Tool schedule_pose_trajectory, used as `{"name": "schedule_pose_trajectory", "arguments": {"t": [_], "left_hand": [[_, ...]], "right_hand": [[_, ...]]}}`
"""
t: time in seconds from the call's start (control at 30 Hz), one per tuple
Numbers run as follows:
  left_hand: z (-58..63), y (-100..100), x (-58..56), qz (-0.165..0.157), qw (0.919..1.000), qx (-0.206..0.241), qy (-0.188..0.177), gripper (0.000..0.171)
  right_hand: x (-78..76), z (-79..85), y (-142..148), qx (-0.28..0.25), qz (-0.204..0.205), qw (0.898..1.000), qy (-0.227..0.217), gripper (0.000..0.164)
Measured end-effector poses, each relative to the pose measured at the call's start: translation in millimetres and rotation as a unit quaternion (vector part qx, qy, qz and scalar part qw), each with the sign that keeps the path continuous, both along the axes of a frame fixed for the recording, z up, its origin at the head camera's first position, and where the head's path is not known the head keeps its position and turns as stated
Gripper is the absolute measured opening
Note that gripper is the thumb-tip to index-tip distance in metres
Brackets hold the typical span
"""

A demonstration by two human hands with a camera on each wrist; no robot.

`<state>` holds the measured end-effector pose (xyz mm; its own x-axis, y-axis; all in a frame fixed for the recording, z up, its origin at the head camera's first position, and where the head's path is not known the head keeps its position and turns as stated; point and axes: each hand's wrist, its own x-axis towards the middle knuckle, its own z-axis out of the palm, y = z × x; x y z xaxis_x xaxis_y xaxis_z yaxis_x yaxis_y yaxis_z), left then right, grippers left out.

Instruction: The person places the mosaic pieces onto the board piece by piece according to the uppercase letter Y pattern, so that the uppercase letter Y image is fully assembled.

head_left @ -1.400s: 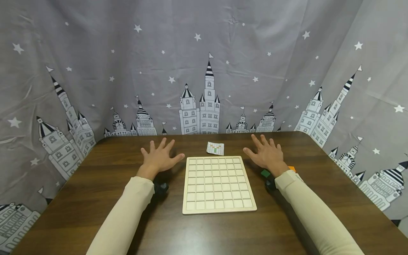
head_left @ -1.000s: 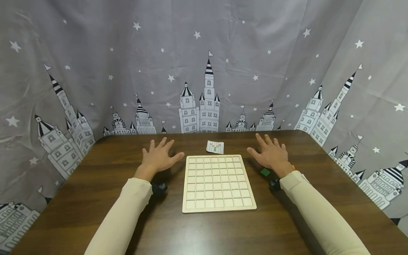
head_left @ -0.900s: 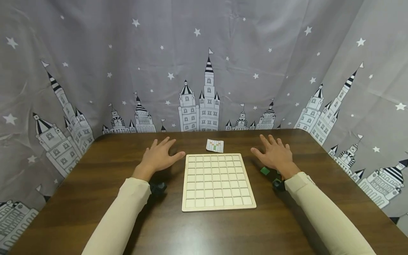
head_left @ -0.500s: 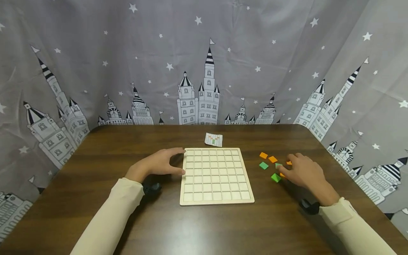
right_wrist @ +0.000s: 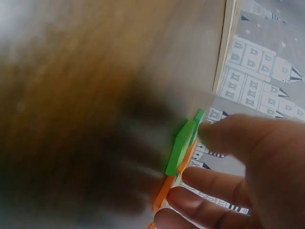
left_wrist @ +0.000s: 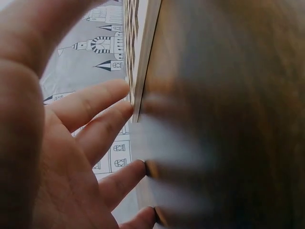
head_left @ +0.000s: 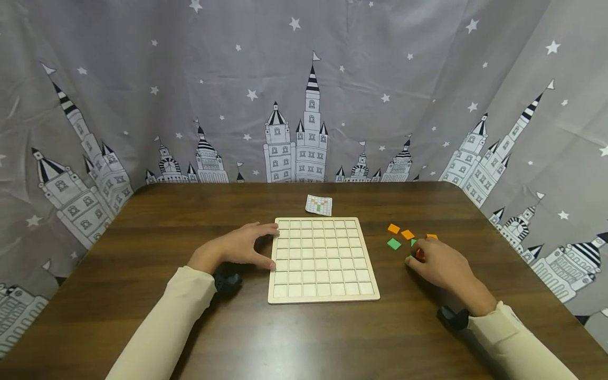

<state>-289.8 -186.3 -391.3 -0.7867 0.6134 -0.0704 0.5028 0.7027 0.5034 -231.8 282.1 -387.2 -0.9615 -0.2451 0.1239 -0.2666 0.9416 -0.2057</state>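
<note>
A pale wooden grid board (head_left: 323,302) lies in the middle of the table. My left hand (head_left: 233,246) is at its left edge, thumb and fingers spread and fingertips touching the rim; in the left wrist view the fingers (left_wrist: 102,126) look fairly straight. My right hand (head_left: 444,266) is low over the small coloured tiles at the right, fingers curved down. In the right wrist view, thumb and forefinger sit at opposite ends of a bright green tile (right_wrist: 180,149), pinching it. In the head view that tile is mostly hidden by the hand.
Orange tiles (head_left: 393,228) and another green tile (head_left: 393,244) lie loose near the right hand. A small paper card (head_left: 319,205) with a coloured grid pattern lies behind the board. A grey curtain (head_left: 209,58) with castles hangs behind the brown table (head_left: 294,338).
Both hands came down from a spread, raised pose. The left moved to the board's left edge; the right moved back to the tiles and closed in on a green one.
</note>
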Motion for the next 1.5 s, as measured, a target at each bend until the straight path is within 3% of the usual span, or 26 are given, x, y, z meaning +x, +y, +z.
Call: {"name": "schedule_pose_trajectory", "arguments": {"t": [0.23, 0.53, 0.73, 0.97, 1.13, 1.5], "left_hand": [[-0.9, 1.7, 0.4, 0.011, 0.9999, -0.011, -0.001, 0.086], [-3.9, 1.8, 2.3, 0.012, 0.9997, -0.021, 0.003, 0.088], [-5.2, 2.6, 3.3, 0.016, 0.9997, -0.018, 0.009, 0.089], [-7.8, 2.0, 3.2, 0.021, 0.9995, -0.022, 0.009, 0.089], [-8.0, 1.4, 2.6, 0.027, 0.9993, -0.025, 0.007, 0.090], [-3.6, 3.2, 5.0, 0.024, 0.9994, -0.024, 0.006, 0.089]], "right_hand": [[-0.5, -0.9, 0.3, -0.012, 0.017, 1.000, 0.022, 0.017], [4.3, -3.5, -6.2, 0.013, 0.064, 0.998, 0.005, 0.022], [1.4, -3.9, -6.5, -0.020, 0.088, 0.996, 0.005, 0.019], [-1.9, -4.8, -4.3, -0.035, 0.090, 0.995, 0.025, 0.019], [-2.4, -4.7, -5.9, -0.041, 0.117, 0.991, 0.043, 0.020], [-3.2, -5.4, -7.3, -0.046, 0.109, 0.992, 0.032, 0.022]]}}
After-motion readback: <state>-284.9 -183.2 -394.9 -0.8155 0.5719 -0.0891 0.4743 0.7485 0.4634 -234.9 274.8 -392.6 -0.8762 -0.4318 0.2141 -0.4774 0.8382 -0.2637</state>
